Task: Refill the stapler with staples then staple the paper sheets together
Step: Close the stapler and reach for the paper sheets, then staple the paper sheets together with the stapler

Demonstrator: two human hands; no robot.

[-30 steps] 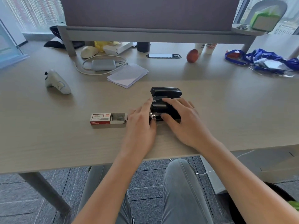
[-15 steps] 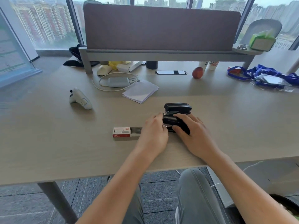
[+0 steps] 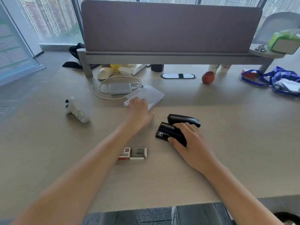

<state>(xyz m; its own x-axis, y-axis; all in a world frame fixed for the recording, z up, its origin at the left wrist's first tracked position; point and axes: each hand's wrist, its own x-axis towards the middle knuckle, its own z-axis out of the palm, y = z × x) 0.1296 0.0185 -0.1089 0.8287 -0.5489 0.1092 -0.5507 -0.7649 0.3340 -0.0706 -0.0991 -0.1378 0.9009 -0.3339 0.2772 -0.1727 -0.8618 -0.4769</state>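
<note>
the left hand (image 3: 139, 109) is lying stretched forward over the desk (image 3: 48, 151), fingers spread flat and resting on the near corner of the paper sheets (image 3: 150, 95), not closed around anything. the sheets are sitting as a loose white stack toward the back of the desk, just in front of a grey power adapter (image 3: 120, 88) ringed by its white cable. the right hand (image 3: 188, 140) is curling over the black stapler (image 3: 172, 130), thumb pressing on the near side and fingers wrapping over the top, so it is clamped on the stapler body. the stapler is sitting to the right of the left forearm, its upper arm swung open and pointing away toward the right, its metal front end facing left. the staple box (image 3: 134, 153), red and white with its tray slid partly out, is lying nearer the desk's front edge, between the two forearms and just beside the left one. a white game controller (image 3: 76, 111) is resting well off to the left, and a reddish round fruit (image 3: 208, 77) is sitting near the back under the divider.
</note>
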